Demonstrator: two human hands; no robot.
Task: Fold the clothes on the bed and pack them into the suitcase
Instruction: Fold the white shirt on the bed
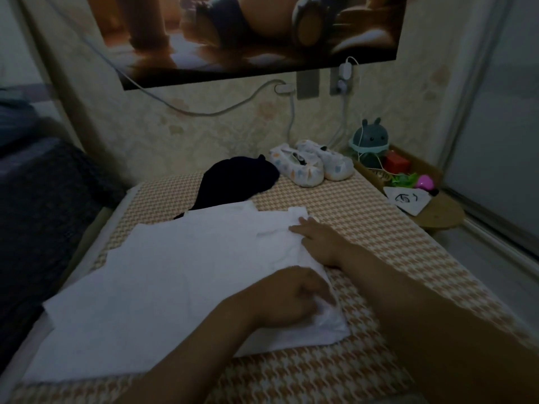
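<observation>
Currently, the white garment (180,275) lies spread flat on the bed (364,228), over the left and middle of the checked orange-and-white cover, with its right edge folded inward.

- Left hand (294,298): positioned at the near right corner of the white garment. The fingers are curled and bunch the cloth beneath them.
- Right hand (318,237): positioned farther up the same right edge. The fingers are straight and lie flat, pressing the fold; nothing is gripped.

A dark garment (236,182) lies crumpled beyond the white garment, and its near end is tucked under the white cloth. Just beside it to the right, 2 patterned slippers (309,167) sit side by side near the wall.

At the right of the bed, a low wooden surface (440,214) carries a round teal toy (369,138), a red block and other small items. White cables (204,112) run along the wall below a poster (248,33).
</observation>
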